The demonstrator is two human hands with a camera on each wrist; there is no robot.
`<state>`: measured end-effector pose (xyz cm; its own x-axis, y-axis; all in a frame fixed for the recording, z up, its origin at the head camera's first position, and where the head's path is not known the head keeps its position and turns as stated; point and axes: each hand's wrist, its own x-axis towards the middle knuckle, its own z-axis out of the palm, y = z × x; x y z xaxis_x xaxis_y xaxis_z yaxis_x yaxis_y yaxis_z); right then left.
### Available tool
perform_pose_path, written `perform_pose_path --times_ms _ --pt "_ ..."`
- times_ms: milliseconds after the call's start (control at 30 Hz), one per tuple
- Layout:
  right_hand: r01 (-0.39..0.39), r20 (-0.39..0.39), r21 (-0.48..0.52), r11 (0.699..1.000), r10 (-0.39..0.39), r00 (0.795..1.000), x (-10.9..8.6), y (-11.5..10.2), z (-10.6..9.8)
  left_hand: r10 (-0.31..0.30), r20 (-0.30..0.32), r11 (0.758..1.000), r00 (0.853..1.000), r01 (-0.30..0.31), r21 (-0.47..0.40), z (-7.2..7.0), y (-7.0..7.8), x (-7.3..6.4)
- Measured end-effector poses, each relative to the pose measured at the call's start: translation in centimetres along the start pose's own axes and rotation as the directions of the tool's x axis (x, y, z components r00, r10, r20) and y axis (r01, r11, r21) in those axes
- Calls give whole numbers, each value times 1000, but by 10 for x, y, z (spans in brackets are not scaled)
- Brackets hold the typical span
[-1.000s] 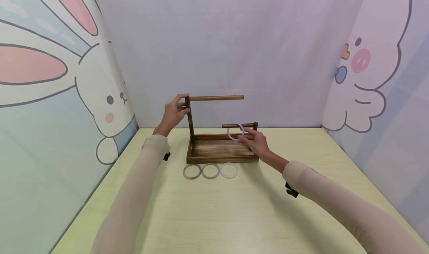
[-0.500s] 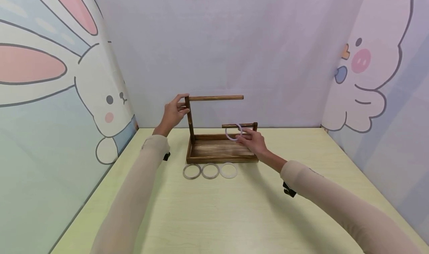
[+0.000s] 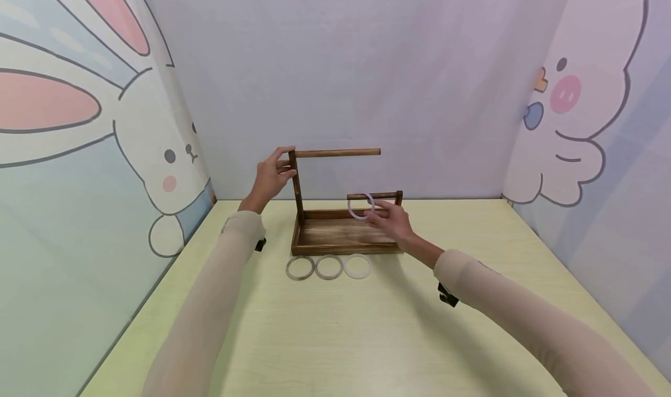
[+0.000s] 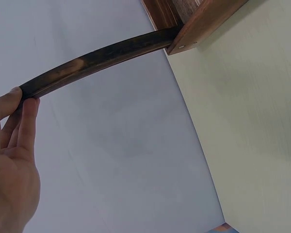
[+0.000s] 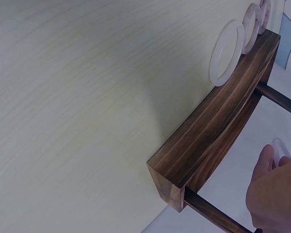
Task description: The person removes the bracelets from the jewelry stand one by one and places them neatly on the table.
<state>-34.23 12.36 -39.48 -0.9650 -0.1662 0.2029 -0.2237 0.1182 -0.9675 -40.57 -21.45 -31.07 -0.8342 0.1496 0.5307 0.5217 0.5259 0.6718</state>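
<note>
A dark wooden rack has a tall left post with an upper rod, and a shorter lower rod on its right. My left hand grips the post's top, thumb and fingers on opposite sides in the left wrist view. My right hand pinches a pale lilac bangle at the lower rod's free left end. Whether the bangle encircles the rod I cannot tell. In the right wrist view, my hand mostly hides that bangle.
In front of the rack, two greyish bangles and a white bangle lie in a row on the pale wooden table. Behind stands a plain curtain, with cartoon animals printed at the sides.
My right hand has shifted slightly left with the lilac bangle, toward the lower rod's free end. My left hand stays on the post.
</note>
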Motion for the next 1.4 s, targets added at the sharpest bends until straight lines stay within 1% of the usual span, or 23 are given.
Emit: perform_pose_path --times_ms 200,367,600,667,833,1067,1400 --pt "-1 1 18 1000 1 1000 1 -1 4 -4 -2 1000 1000 4 -4 -1 0 0" --pt "-19 -4 32 999 19 1000 1 -2 6 -4 -1 1000 1000 4 -6 0 0 1" --pt "-5 3 3 1000 5 1000 2 -3 8 3 -5 1000 1000 -3 -3 2 -1 2" --pt "-10 1 22 1000 10 1000 2 -3 9 6 -6 1000 1000 -6 -1 3 -2 3" --pt "-5 20 48 999 4 1000 2 -3 12 5 -12 1000 1000 -5 10 3 -2 3" --pt "-2 29 41 999 1 1000 1 -6 16 -13 -2 1000 1000 13 -1 2 0 2" --pt "7 49 43 999 -9 999 0 -8 18 -11 -4 1000 1000 11 -8 2 1 0"
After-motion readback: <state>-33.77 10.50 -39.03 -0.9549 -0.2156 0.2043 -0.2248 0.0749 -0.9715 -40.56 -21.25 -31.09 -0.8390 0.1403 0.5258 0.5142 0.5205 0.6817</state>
